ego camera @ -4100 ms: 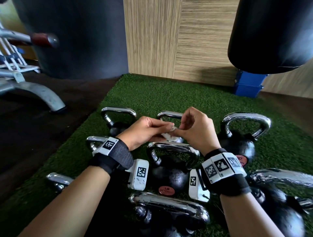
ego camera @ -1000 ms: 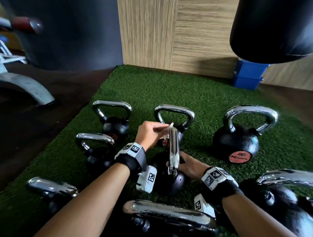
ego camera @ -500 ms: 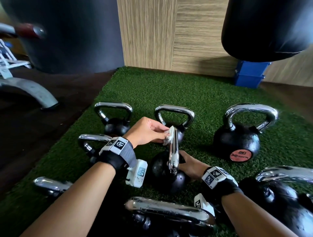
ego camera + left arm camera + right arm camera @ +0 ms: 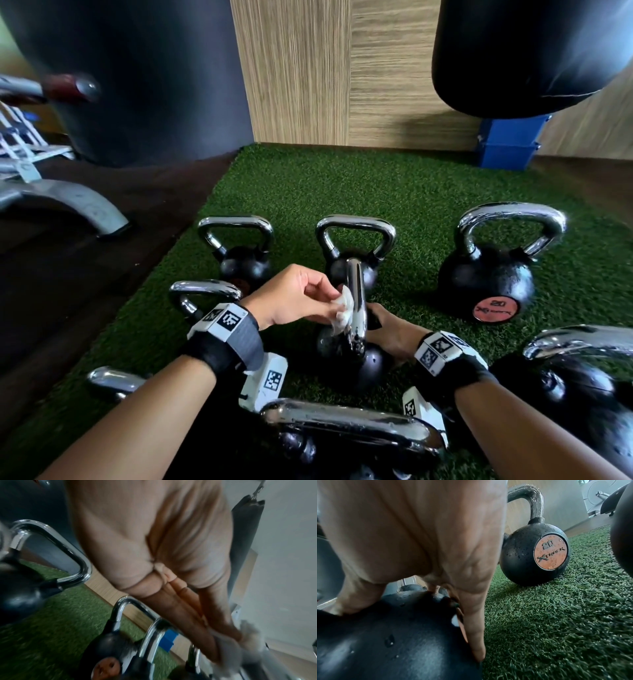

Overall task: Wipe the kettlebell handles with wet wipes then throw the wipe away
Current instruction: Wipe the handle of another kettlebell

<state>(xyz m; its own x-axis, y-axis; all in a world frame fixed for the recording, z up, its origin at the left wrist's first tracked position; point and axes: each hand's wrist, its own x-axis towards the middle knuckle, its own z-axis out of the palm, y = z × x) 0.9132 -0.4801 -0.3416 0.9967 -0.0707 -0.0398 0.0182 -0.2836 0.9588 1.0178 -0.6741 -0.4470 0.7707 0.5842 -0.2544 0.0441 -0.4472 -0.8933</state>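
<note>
A black kettlebell [image 4: 358,365] with a chrome handle [image 4: 356,294] stands mid-turf, its handle edge-on to me. My left hand [image 4: 318,301] pinches a crumpled white wet wipe [image 4: 343,311] and presses it on the left side of that handle, about halfway down. In the left wrist view the wipe [image 4: 250,632] shows blurred at the fingertips of my left hand [image 4: 197,608]. My right hand [image 4: 387,330] grips the ball from the right. In the right wrist view my right hand [image 4: 436,547] has thumb and fingers curved over the wet black ball [image 4: 393,642].
Several other kettlebells ring it on the green turf [image 4: 342,192]: two behind [image 4: 245,263] [image 4: 354,236], a "20" one [image 4: 486,277] at right, one in front [image 4: 349,428]. A blue box [image 4: 507,144], a hanging black bag [image 4: 531,51] and a machine foot [image 4: 68,202] stand further out.
Four seconds ago both hands held the wipe above the kettlebells. In the last second my left hand slid the wipe down from the handle's top. The right hand stays on the ball.
</note>
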